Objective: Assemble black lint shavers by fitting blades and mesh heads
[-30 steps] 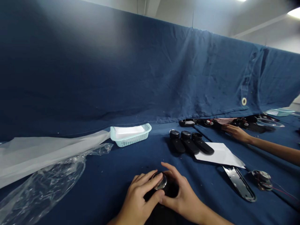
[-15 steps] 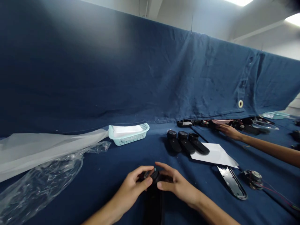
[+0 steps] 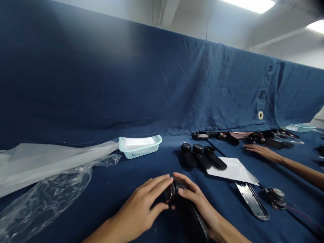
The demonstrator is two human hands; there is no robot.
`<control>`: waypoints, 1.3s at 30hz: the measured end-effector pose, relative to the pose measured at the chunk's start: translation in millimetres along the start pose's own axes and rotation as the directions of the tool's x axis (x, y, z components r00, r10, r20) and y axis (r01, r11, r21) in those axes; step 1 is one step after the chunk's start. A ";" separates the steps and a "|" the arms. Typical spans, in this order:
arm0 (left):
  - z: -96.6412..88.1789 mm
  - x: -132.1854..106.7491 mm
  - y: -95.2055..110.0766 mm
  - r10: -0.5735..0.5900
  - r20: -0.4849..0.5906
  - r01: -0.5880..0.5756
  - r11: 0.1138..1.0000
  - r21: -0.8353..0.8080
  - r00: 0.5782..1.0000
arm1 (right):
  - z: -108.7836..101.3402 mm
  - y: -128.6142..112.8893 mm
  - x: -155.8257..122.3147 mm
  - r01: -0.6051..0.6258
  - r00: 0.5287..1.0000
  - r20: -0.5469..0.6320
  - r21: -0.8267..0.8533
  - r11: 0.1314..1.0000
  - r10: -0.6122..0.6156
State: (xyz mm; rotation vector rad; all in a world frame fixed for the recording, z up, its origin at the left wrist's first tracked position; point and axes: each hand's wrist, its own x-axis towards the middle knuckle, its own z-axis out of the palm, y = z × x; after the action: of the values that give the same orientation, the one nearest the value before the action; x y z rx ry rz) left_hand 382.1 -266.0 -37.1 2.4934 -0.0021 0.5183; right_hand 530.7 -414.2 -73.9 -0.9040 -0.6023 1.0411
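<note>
At the bottom middle is a black handheld device (image 3: 188, 216) with a round, metal-rimmed head (image 3: 171, 193), tilted with the head's face to the left. My right hand (image 3: 196, 197) wraps around it just behind the head, thumb on top. My left hand (image 3: 149, 199) has its fingers curved over the head's face and rim, thumb below. The far side of the device is hidden by my right hand. Beyond my hands, three similar black devices (image 3: 199, 157) lie side by side, one partly on a white paper sheet (image 3: 236, 171).
A pale blue basket (image 3: 141, 152) holds white paper. Clear plastic film (image 3: 60, 192) lies at left. An open shell half (image 3: 253, 202) and a round motor-like part with wires (image 3: 276, 197) lie at right. Another person's hand (image 3: 263, 152) rests near black parts and a pink basket (image 3: 240, 135).
The device has turned: its round head now faces left and its body slants to the lower right. My left fingers have straightened over the head. The other person's hand has drawn back right.
</note>
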 end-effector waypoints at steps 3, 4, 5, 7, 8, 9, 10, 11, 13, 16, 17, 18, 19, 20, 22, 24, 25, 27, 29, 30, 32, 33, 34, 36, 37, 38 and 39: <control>-6.1 1.2 3.4 0.072 0.056 -0.075 0.996 0.055 0.996 | -4.1 4.8 3.9 -0.073 0.993 0.090 0.040 0.996 0.069; -7.6 1.6 4.4 0.074 0.075 -0.079 0.995 0.059 0.994 | -5.6 6.4 5.4 -0.094 0.990 0.111 0.048 0.994 0.088; -8.8 2.1 5.2 0.064 0.091 -0.069 0.996 0.053 0.994 | -6.8 7.8 6.7 -0.107 0.988 0.118 0.053 0.993 0.100; -10.3 3.0 6.6 0.016 0.108 -0.018 1.000 0.012 0.994 | -7.6 8.9 8.0 -0.119 0.988 0.101 0.055 0.991 0.113; -10.5 3.2 7.4 -0.013 0.112 0.015 1.000 -0.016 0.994 | -6.8 8.6 7.6 -0.123 0.990 0.080 0.054 0.991 0.118; -10.3 3.3 8.3 -0.043 0.113 0.048 0.998 -0.045 0.993 | -5.3 7.8 6.4 -0.125 0.991 0.055 0.047 0.991 0.122; -9.8 3.3 9.3 -0.076 0.109 0.084 0.994 -0.070 0.991 | -3.0 6.5 4.3 -0.121 0.992 0.031 0.031 0.992 0.120; -9.0 3.0 10.4 -0.108 0.105 0.118 0.989 -0.092 0.989 | -0.4 5.1 1.4 -0.106 0.994 0.011 -0.005 0.994 0.106; -6.7 2.0 12.6 -0.170 0.077 0.180 0.974 -0.141 0.982 | 4.7 2.4 -5.9 0.000 1.000 -0.028 -0.159 0.987 -0.004; -2.0 0.3 15.3 -0.245 0.017 0.239 0.927 -0.289 0.969 | 7.3 0.6 -15.3 0.289 0.947 0.025 -0.495 0.819 -0.319; -0.1 0.1 16.1 -0.267 0.010 0.251 0.895 -0.367 0.964 | 6.5 0.6 -16.8 0.385 0.905 0.086 -0.584 0.715 -0.417; 1.9 0.2 16.7 -0.291 0.014 0.266 0.852 -0.452 0.957 | 5.2 0.5 -17.5 0.474 0.852 0.167 -0.647 0.598 -0.496; 3.9 0.7 17.3 -0.321 0.037 0.290 0.795 -0.533 0.947 | 3.7 0.5 -17.2 0.558 0.791 0.267 -0.684 0.470 -0.551; 5.8 1.5 17.7 -0.356 0.073 0.325 0.726 -0.606 0.932 | 2.3 0.2 -16.4 0.635 0.719 0.372 -0.694 0.338 -0.587; 8.4 3.4 18.6 -0.426 0.171 0.413 0.580 -0.702 0.889 | 0.5 -0.4 -14.1 0.752 0.569 0.557 -0.651 0.107 -0.605; 7.8 4.8 19.9 -0.455 0.252 0.477 0.491 -0.729 0.854 | 0.5 -0.8 -13.1 0.800 0.477 0.648 -0.600 -0.013 -0.594; 6.1 4.9 21.1 -0.444 0.265 0.480 0.491 -0.727 0.856 | 1.0 -0.7 -13.7 0.800 0.468 0.644 -0.599 -0.019 -0.604; 0.4 3.6 24.8 -0.397 0.224 0.435 0.592 -0.679 0.890 | 2.3 0.1 -16.9 0.764 0.526 0.556 -0.641 0.070 -0.644; -6.4 1.0 30.2 -0.339 0.132 0.355 0.769 -0.531 0.932 | 3.8 1.4 -21.6 0.679 0.653 0.397 -0.685 0.265 -0.645; -9.4 -0.5 32.9 -0.292 0.087 0.301 0.853 -0.426 0.952 | 4.7 1.9 -23.6 0.616 0.724 0.306 -0.689 0.381 -0.618; -13.9 -3.2 37.2 -0.151 0.042 0.157 0.962 -0.223 0.988 | 7.3 1.7 -25.4 0.470 0.846 0.145 -0.656 0.591 -0.512; -15.6 -4.2 38.3 -0.079 0.045 0.085 0.984 -0.155 0.996 | 9.1 0.6 -24.8 0.401 0.888 0.085 -0.624 0.670 -0.452; -17.2 -4.9 38.7 -0.030 0.052 0.036 0.993 -0.112 0.998 | 11.6 -1.4 -23.2 0.343 0.917 0.042 -0.592 0.729 -0.397; -21.6 -4.6 37.8 -0.020 0.051 0.024 0.997 -0.074 0.999 | 18.7 -8.8 -17.4 0.283 0.944 0.015 -0.554 0.783 -0.330; -25.0 -3.7 37.0 -0.057 0.019 0.059 0.996 -0.070 0.998 | 23.6 -14.3 -13.9 0.296 0.941 0.028 -0.556 0.777 -0.338; -29.3 -2.4 36.5 -0.111 -0.033 0.108 0.991 -0.078 0.993 | 29.3 -20.7 -10.3 0.335 0.927 0.059 -0.571 0.749 -0.370; -34.7 -0.9 36.4 -0.167 -0.089 0.157 0.982 -0.104 0.982 | 35.6 -27.9 -7.0 0.393 0.903 0.106 -0.597 0.700 -0.416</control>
State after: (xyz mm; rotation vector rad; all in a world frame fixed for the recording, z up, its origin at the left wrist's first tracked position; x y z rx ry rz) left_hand 364.4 -277.2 8.7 2.3475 0.2080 0.5568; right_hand 512.9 -414.5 -31.8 -1.2726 -1.0891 0.4101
